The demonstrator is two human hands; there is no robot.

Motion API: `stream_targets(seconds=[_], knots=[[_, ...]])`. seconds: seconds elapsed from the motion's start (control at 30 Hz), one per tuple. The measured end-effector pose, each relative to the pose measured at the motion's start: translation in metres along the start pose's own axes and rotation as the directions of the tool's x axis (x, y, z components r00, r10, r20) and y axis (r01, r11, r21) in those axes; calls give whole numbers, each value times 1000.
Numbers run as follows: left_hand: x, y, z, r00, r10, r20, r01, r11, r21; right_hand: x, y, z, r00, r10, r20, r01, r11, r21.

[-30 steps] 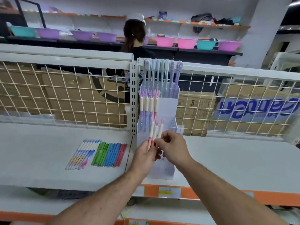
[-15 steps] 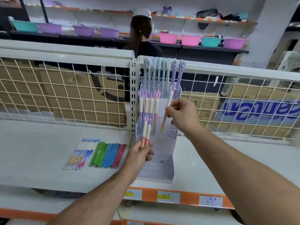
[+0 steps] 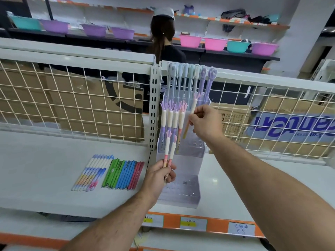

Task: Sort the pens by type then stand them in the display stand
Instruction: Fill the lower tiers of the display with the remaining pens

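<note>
While the display stand (image 3: 181,196) holds pens (image 3: 169,120), left hand (image 3: 159,175) grips two, right hand (image 3: 206,122) one.

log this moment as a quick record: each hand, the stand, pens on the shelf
right hand: pinches one prong-topped pen, tilted, at the stand's middle tier
left hand: holds two prong-topped pens upright before the stand
display stand: clear, tiered; tall pens at back, four prong-topped pens in middle
shelf: pastel pens lying beside green, blue and red pens, left of stand
</note>
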State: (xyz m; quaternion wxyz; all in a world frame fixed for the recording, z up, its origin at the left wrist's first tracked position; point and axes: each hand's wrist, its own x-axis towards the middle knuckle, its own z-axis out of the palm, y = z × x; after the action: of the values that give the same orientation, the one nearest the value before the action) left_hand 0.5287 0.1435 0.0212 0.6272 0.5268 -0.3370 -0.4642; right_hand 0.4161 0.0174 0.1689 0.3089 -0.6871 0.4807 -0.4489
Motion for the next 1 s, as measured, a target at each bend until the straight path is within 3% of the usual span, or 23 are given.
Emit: stream_targets(seconds=[0.23,0.47,0.77,0.93,1.0], knots=[[4,-2,-2,1000,-5,23,6,1000,-29,-4,14,8,998,3,66,5,992,-127],[4,-5,-4,999,23,33,-25,999,47,-4,14,8,994,-57,95,73,983,-170],[7,-6,-5,998,9,57,-12,998,58,-9,23,6,996,32,84,-24,995,-100],[8,-6,-5,998,-4,67,1,999,41,-42,26,0,998,-45,-41,40,994,-106],[7,-6,-5,997,-1,73,-1,999,33,-62,29,2,999,-39,36,42,996,-75]])
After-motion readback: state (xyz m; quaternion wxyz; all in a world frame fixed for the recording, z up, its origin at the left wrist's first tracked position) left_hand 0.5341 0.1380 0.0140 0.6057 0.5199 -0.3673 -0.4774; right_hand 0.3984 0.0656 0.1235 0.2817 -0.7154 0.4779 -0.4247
